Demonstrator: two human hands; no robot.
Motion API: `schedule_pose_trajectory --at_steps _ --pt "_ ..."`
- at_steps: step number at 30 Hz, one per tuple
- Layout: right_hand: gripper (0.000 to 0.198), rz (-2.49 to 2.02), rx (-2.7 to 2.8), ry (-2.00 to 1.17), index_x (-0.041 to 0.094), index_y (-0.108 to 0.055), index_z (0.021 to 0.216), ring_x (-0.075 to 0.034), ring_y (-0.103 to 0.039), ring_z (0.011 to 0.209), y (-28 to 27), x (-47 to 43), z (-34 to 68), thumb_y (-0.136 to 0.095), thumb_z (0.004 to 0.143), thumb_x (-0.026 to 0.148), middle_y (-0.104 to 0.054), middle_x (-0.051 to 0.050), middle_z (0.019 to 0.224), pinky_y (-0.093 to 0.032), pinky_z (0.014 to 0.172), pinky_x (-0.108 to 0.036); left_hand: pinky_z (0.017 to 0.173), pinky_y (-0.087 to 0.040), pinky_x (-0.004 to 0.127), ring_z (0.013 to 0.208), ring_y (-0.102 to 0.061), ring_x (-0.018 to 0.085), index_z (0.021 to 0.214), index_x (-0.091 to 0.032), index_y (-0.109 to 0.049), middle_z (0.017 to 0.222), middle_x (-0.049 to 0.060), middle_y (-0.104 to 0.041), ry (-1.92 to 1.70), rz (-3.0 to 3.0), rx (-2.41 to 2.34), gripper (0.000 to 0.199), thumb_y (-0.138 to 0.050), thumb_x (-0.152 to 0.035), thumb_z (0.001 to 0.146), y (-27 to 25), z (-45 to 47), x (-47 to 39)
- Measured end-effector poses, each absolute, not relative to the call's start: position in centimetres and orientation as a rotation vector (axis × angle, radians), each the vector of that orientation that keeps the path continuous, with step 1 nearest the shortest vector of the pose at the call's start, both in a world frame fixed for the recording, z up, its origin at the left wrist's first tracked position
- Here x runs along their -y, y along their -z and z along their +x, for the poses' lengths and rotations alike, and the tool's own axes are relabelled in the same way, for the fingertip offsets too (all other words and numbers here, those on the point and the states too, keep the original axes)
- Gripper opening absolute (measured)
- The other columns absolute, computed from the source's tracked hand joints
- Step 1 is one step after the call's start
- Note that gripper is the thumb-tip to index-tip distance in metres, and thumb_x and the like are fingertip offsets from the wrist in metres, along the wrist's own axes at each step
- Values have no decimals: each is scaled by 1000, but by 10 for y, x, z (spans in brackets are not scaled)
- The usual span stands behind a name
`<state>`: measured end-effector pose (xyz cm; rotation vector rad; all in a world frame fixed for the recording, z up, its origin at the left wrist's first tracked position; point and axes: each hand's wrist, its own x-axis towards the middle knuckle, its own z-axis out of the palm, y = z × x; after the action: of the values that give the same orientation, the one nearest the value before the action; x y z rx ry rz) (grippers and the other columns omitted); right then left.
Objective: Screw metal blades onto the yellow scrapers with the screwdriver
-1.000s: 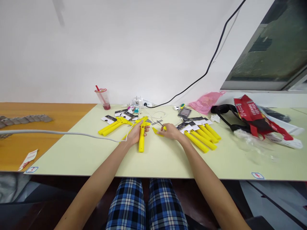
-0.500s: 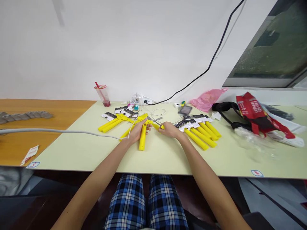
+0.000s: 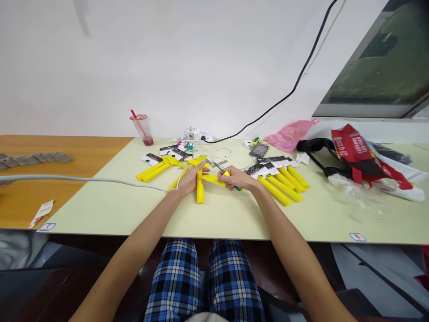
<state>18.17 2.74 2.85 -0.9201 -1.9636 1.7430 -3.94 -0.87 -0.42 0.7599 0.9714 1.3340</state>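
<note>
My left hand point(image 3: 191, 180) is closed around a yellow T-shaped plastic tool point(image 3: 200, 191), its handle pointing toward me. In my right hand point(image 3: 236, 180) is a slim tool with a yellow-and-green handle point(image 3: 227, 173), perhaps a screwdriver; its thin metal shaft points up and left. The fingers of that hand also pinch a flat yellow piece point(image 3: 213, 180) reaching across to the T-shaped tool. Whether the two are joined is hard to see. More yellow tools point(image 3: 156, 169) lie left of my hands, and several with black-and-white cards point(image 3: 279, 190) lie to the right.
Behind the hands are a white cable point(image 3: 221, 151) and a power strip point(image 3: 206, 137). A plastic cup point(image 3: 142, 129) stands back left. On the right lie a pink bag point(image 3: 290, 136), black headphones point(image 3: 318, 145) and a red package point(image 3: 353, 150). A grey cable point(image 3: 100, 179) crosses from the left.
My right hand has turned, so the metal shaft now points up and left and the green handle end shows. The flat yellow piece is seen more broadly. The T-shaped tool has shifted slightly.
</note>
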Motion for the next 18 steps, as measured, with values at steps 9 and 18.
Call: schedule_pose_trajectory --at_steps 9,18 --pt "51 -962 1738 -1739 23 -54 72 -6 -28 51 -20 -38 184 -99 74 47 -35 10 56 -29 42 -20 46 -47 21 65 -64 12 98 -13 -71 82 6 -72 -1072 938 -925 36 -98 -33 85 10 -30 15" --pt "56 -933 1526 -1733 24 -52 76 -7 -29 51 1 -43 171 -103 71 48 -38 10 58 -31 42 -21 50 -47 19 71 -65 12 96 -13 -73 88 9 -75 -1226 877 -1017 35 -99 -33 83 11 -31 9"
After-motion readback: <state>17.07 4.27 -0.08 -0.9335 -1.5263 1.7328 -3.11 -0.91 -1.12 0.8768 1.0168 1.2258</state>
